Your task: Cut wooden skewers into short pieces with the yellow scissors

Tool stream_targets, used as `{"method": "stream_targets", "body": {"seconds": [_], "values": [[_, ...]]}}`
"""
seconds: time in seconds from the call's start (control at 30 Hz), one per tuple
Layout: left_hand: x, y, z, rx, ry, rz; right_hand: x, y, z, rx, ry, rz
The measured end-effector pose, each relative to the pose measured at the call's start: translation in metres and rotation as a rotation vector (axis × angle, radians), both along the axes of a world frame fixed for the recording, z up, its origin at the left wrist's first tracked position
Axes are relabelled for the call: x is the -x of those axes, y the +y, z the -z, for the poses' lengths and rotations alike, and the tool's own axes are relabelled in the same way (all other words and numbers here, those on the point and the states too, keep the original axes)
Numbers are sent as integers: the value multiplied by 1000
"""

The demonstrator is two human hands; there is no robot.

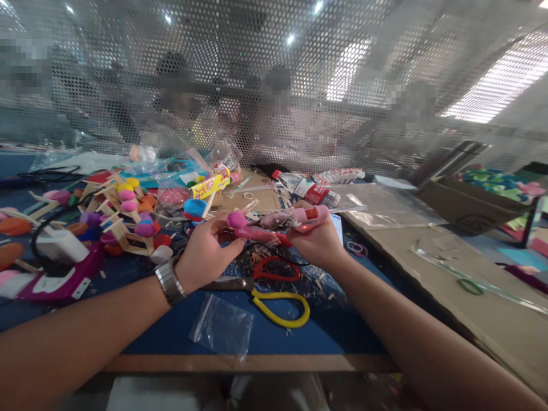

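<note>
My right hand [319, 244] is closed around a pink hot glue gun [295, 218], its tip pointing left and a small red light showing on its body. My left hand [205, 254], with a metal watch on the wrist, pinches a piece with a bright pink ball [236, 220] on it. Gun tip and ball are close together; whether they touch I cannot tell. Below the hands lie scissors [285, 311] with yellow and red handles. A blue and red round piece [195, 209] sits just beyond my left hand.
Stick assemblies with coloured balls [128, 211] crowd the left, beside a purple power strip [62, 279] with a white plug. A plastic bottle [314, 191] lies behind the hands. A clear bag [225, 325] is near the front edge, a filled cardboard box [466, 202] at right.
</note>
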State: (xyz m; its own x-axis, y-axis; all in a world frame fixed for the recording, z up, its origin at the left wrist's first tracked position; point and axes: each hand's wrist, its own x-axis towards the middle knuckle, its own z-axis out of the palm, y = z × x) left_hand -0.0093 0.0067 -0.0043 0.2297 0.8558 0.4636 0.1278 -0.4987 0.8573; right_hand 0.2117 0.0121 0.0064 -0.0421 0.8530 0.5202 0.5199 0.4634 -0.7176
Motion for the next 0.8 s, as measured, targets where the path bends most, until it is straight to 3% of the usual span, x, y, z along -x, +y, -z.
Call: {"method": "stream_targets", "body": {"seconds": [0.8], "values": [[-1,-1,-2,15,-33,-7,-2,1,2,-10,-69,16]]}}
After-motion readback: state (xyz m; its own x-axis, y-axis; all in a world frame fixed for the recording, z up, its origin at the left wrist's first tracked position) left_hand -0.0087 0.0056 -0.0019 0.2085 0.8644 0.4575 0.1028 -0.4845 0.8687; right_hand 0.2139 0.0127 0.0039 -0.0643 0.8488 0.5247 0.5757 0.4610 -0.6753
